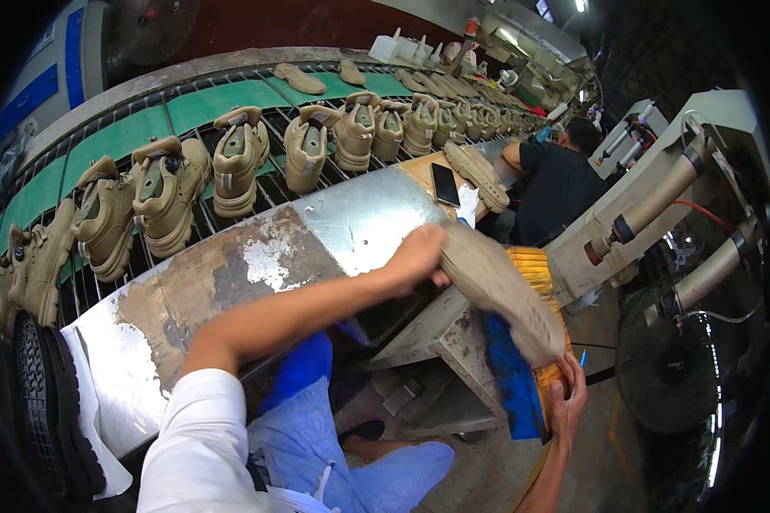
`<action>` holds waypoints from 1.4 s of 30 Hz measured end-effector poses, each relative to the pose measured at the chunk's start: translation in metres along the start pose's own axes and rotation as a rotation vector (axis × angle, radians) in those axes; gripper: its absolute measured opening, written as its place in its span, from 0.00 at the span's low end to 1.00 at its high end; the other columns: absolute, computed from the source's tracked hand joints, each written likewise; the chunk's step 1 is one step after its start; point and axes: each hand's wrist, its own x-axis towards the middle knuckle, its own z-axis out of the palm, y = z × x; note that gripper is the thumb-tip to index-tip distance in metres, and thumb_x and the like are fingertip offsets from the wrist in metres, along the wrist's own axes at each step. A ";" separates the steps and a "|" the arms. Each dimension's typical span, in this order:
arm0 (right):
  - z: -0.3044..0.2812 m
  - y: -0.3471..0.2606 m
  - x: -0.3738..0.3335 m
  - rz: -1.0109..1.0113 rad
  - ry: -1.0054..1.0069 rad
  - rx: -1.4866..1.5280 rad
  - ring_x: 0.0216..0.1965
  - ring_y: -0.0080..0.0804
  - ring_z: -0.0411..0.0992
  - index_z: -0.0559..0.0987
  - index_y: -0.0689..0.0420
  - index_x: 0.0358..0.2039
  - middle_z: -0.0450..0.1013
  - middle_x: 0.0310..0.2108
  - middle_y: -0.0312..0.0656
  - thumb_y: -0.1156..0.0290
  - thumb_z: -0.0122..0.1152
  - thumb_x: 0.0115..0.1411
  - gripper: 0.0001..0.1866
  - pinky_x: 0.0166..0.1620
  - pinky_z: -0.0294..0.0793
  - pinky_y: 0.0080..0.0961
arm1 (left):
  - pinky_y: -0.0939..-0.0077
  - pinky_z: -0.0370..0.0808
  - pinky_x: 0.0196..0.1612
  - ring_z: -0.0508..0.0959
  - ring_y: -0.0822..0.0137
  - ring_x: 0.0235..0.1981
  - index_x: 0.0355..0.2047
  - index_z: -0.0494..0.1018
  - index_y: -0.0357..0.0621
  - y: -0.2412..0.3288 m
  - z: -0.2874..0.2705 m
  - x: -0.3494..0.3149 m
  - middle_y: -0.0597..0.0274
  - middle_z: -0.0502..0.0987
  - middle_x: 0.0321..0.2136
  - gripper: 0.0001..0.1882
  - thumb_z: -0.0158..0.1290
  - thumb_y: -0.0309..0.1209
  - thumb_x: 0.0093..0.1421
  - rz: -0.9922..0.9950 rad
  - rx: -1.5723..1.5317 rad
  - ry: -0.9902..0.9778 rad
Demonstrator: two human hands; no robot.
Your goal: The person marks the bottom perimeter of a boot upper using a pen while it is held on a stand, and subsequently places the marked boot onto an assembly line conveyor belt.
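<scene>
Against the yellow brush wheel (pixel 535 265) lies the tan shoe sole (pixel 505 295), tread side up and tilted down to the right — its far end past the wheel's blue housing (pixel 509 376). The left hand (pixel 415 256) has its grip closed on the sole's upper end, above and left of the wheel; the right hand (pixel 566 402) is closed on the wheel's lower edge, just below the sole's low tip. To do this well, I judge the sole should be pressed evenly and fingers kept off the bristles — the right hand sits close. Left of the wheel, the metal desk (pixel 351 218); beyond it, tan boots (pixel 235 158) on a green conveyor (pixel 205 103).
</scene>
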 end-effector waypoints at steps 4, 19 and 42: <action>-0.011 -0.004 -0.007 -0.020 0.023 -0.057 0.64 0.45 0.73 0.78 0.62 0.60 0.77 0.59 0.51 0.47 0.65 0.67 0.33 0.70 0.66 0.43 | 0.69 0.85 0.29 0.83 0.60 0.28 0.51 0.68 0.28 0.059 -0.088 0.018 0.45 0.79 0.37 0.22 0.38 0.40 0.77 0.210 -0.072 0.336; 0.003 -0.006 -0.004 -0.029 0.048 -0.039 0.60 0.42 0.76 0.80 0.63 0.55 0.80 0.54 0.50 0.57 0.64 0.71 0.23 0.64 0.72 0.39 | 0.72 0.77 0.48 0.78 0.69 0.40 0.62 0.70 0.42 0.055 -0.192 -0.151 0.57 0.75 0.55 0.21 0.55 0.30 0.70 0.623 0.713 0.689; 0.028 -0.046 -0.037 -0.186 -0.009 -0.107 0.53 0.38 0.79 0.82 0.63 0.53 0.81 0.51 0.48 0.67 0.64 0.69 0.17 0.60 0.74 0.34 | 0.68 0.79 0.51 0.83 0.64 0.45 0.55 0.76 0.35 0.085 -0.305 -0.246 0.54 0.84 0.48 0.32 0.73 0.38 0.53 0.302 0.754 1.003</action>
